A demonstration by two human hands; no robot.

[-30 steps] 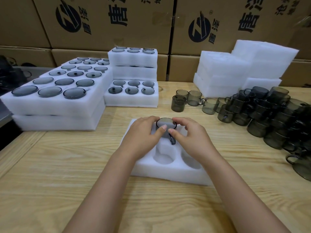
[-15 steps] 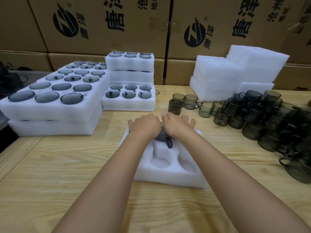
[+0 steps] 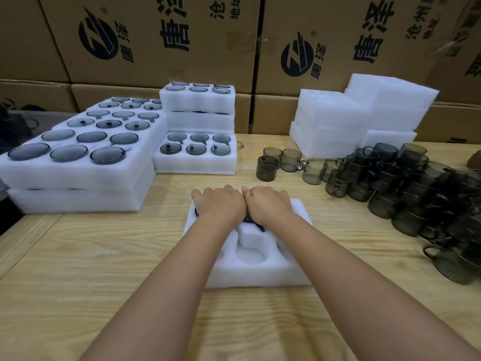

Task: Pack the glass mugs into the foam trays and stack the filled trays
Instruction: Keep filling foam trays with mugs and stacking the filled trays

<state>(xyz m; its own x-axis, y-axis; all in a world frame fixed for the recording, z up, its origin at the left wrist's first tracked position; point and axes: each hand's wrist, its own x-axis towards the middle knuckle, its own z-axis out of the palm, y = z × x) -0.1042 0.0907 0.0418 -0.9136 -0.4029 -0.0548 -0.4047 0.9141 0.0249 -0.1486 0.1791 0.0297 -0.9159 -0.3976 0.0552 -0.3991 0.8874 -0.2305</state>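
While both hands lie palm-down, side by side, on the far row of the foam tray [image 3: 260, 277], watch the glass. L hand [image 3: 221, 204] and R hand [image 3: 268, 204] meet at the thumbs, backs up, fingers bent away out of sight. Can't tell if they clasp a mug or just press on it. Smoked-glass mug [image 3: 253, 222] sits under them in a far pocket; only a dark sliver + what looks like its handle shows by the wrists. Tray's mid-worktop [image 3: 78, 269], nearer the near edge than the stacks.

Risks, as I read it: push off-centre and the handle misses its notch, jams vs. the foam wall, prob. chips or tears the foam. Foam looks soft, so uneven pressure could tip the tray's near side up. Mug left proud = next tray on top rocks. Near pocket [image 3: 251, 254] is empty, round w/ a notch.

Materials: tray is white matte foam, a thick block w/ fuzzy cut edges. Mugs are grey tinted glass, straight cylinders, loop handles, slick. Loose mugs [image 3: 406, 183] crowd the right edge, some piled up; a stray elbow could topple them. Filled trays [image 3: 78, 178] are stacked at the far left corner, rims about flush w/ foam. Blank foam blocks [image 3: 335, 118] sit at the far edge, cartons [image 3: 169, 48] behind. Worktop: pale wood boards, clear grain.
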